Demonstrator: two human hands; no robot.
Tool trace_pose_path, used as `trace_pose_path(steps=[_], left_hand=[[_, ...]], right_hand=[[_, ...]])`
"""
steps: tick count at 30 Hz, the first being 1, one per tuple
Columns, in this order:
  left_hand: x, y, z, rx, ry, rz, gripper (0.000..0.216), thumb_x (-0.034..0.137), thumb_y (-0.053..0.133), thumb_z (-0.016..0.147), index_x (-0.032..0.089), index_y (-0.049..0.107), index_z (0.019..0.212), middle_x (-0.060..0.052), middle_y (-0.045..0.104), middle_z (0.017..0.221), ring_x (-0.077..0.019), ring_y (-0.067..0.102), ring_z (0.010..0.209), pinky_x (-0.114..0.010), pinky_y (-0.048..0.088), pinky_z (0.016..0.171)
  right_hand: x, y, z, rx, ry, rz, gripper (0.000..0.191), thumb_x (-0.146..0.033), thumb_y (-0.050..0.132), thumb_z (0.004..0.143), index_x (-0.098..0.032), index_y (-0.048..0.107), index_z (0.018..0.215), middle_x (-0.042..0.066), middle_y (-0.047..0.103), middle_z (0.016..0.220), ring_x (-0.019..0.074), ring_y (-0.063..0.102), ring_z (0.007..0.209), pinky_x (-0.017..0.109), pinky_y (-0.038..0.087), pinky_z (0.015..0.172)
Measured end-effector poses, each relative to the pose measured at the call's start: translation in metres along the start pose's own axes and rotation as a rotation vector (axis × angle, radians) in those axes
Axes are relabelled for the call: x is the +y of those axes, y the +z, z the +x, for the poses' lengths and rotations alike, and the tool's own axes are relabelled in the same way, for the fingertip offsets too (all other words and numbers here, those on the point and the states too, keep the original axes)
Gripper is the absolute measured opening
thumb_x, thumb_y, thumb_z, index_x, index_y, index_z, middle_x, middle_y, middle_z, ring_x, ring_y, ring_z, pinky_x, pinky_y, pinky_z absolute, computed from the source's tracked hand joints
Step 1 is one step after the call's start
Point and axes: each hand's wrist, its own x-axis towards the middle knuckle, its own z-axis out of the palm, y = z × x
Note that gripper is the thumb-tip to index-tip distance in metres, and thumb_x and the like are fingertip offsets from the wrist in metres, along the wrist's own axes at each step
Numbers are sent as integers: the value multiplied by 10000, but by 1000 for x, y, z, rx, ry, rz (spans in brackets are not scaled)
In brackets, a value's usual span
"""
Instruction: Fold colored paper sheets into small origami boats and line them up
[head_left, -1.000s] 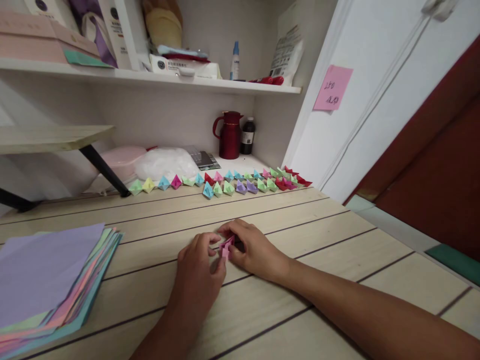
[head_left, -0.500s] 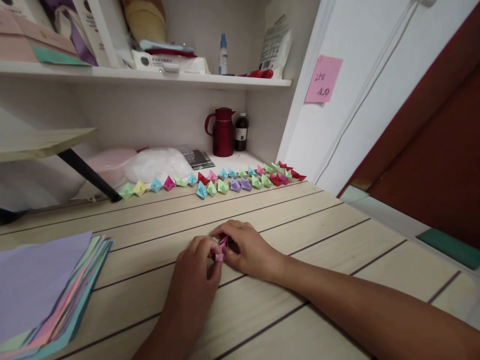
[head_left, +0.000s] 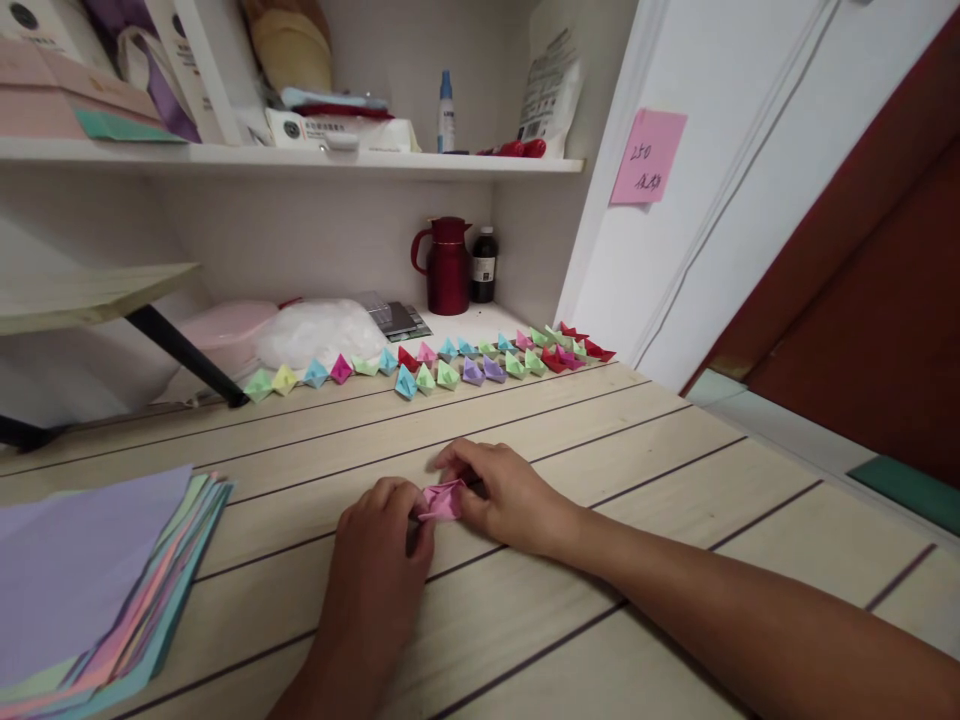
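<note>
Between my two hands is a small piece of folded pink paper, spread wide just above the table. My left hand pinches its left end between thumb and fingers. At the right end, my right hand grips it with the thumb, its fingers curled behind. The parts of the paper under my fingertips are hidden. Beyond my hands, several small folded paper boats in green, blue, red, purple and pink stand in rows along the table's back edge.
A stack of coloured paper sheets lies at the left on the slatted wooden table. Behind the boats stand a red jug and a dark bottle. A small raised stand with black legs is at the back left.
My hands have moved slightly apart. The pink paper between them, narrow and mostly covered before, is now pulled out wider and flatter.
</note>
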Motion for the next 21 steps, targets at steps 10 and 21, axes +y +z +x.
trace_pose_path(steps=[10,21], left_hand=[[1,-2,1,-37,3,28,101,126,526,822,213,576,824,-39,623,910,-235,570,882,-375,415,787],[0,1,0,0,21,0,152,89,547,793,222,593,852,-30,630,954,-227,567,915,-383,408,818]], right_hand=[[-5,-9,-2,7,52,31,196,-72,519,783,-222,525,910,-11,674,817,144,607,702,238,431,647],[2,-2,-2,-25,-31,70,348,-23,547,725,-230,523,1004,-14,629,864,125,557,685,230,433,642]])
